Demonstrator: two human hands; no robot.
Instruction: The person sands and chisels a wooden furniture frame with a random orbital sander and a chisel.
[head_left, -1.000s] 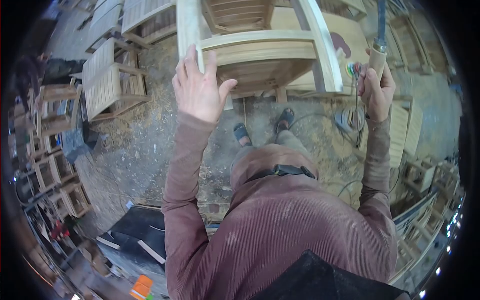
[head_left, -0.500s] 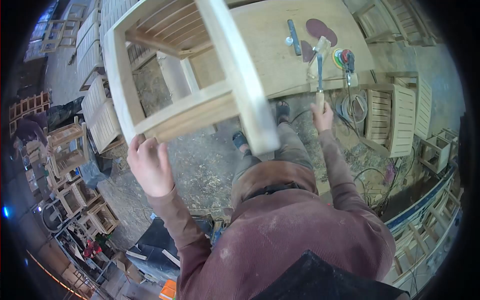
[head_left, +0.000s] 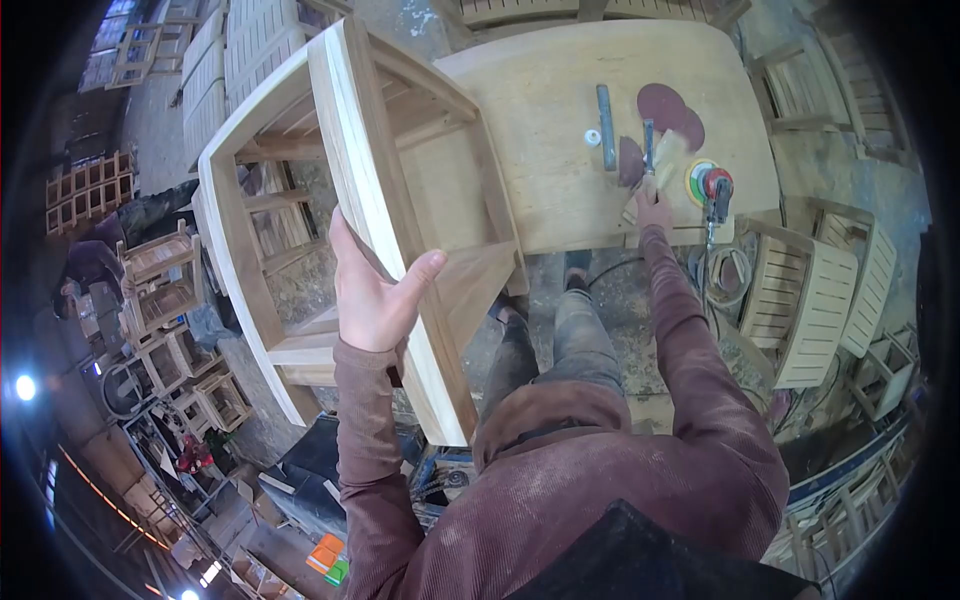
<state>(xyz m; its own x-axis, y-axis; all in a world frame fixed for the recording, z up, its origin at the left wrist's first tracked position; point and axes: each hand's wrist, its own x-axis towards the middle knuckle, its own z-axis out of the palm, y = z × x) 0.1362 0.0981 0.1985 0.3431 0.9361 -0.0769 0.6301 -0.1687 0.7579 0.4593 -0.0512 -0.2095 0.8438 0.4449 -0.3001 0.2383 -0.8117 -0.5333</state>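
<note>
My left hand (head_left: 380, 290) holds a thick rail of a pale wooden chair frame (head_left: 375, 180), its thumb spread across one edge and its fingers along the other side. The frame is tipped, one end resting against the worktable's left side. Over the table's near edge, my right hand (head_left: 655, 210) is closed around the handle of a chisel (head_left: 649, 145), whose metal blade points away from me. The fingers mostly hide the handle. Beside it lie a pale wooden block (head_left: 672, 165) and dark red sanding discs (head_left: 660, 105).
On the plywood worktable (head_left: 540, 90) are a blue-grey bar (head_left: 606, 128), a small white round piece (head_left: 592, 137) and an air sander (head_left: 716, 190). A coiled hose (head_left: 725, 275) hangs by its edge. Slatted wooden furniture (head_left: 800, 300) stands right; more frames (head_left: 160, 270) stand left.
The chair frame has turned and come down towards me. My left hand has shifted from its lower corner onto the thick rail. My right hand has carried the chisel forward over the table.
</note>
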